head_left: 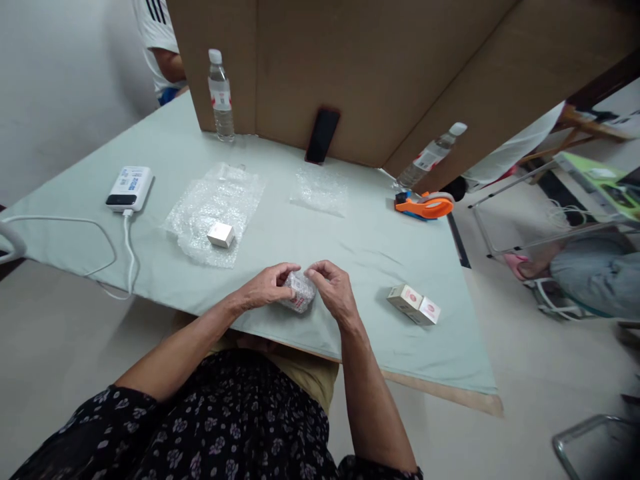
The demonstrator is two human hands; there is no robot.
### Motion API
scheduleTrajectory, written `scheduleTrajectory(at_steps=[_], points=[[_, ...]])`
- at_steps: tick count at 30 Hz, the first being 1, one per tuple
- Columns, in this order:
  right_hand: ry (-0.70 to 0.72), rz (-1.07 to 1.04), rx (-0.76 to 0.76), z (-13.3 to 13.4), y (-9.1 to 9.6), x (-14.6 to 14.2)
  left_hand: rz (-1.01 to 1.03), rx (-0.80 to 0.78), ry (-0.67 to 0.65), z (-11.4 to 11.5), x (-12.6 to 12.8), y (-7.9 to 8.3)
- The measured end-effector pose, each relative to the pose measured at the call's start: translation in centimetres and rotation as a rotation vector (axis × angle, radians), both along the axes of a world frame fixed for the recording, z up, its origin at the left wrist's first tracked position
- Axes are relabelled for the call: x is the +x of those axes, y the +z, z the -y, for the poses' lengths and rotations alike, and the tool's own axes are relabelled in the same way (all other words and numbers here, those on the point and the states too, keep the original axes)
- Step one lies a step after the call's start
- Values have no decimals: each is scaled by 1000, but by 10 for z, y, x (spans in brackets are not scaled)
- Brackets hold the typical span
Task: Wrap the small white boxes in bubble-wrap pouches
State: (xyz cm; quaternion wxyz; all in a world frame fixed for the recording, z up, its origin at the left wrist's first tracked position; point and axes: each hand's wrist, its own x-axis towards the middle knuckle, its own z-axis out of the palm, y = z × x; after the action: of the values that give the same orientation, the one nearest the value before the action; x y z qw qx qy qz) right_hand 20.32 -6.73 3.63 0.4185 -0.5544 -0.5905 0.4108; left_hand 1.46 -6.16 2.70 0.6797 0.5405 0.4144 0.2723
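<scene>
A small box wrapped in bubble wrap (300, 295) rests near the table's front edge, between my hands. My left hand (270, 285) is closed around its left side, the thumb along the near face. At its upper right, the fingertips of my right hand (332, 287) pinch together at the edge of the wrap; whether film is between them is hard to see. Ahead to the left, a small white box (221, 235) sits on flat sheets of bubble wrap (200, 203). Two small printed boxes (414, 305) stand side by side to the right.
Another bubble wrap sheet (320, 191) lies farther back. An orange tape dispenser (425, 205) is at the right. Water bottles (221, 100) and a phone (323, 135) stand by a cardboard partition (320, 67). A white power bank (131, 187) with a cable lies left. Other people are partly visible.
</scene>
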Motion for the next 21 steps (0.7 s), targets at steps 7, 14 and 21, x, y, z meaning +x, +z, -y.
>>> scheduleTrajectory(at_steps=[7,14,21], points=[[15,106,55,-4,7,-2,-162,124,-1,-7,-1,1],[77,207,96,0,8,-4,-95,90,26,-8,-4,-9],[219,378,99,-4,16,-1,-187,130,69,-10,0,-7]])
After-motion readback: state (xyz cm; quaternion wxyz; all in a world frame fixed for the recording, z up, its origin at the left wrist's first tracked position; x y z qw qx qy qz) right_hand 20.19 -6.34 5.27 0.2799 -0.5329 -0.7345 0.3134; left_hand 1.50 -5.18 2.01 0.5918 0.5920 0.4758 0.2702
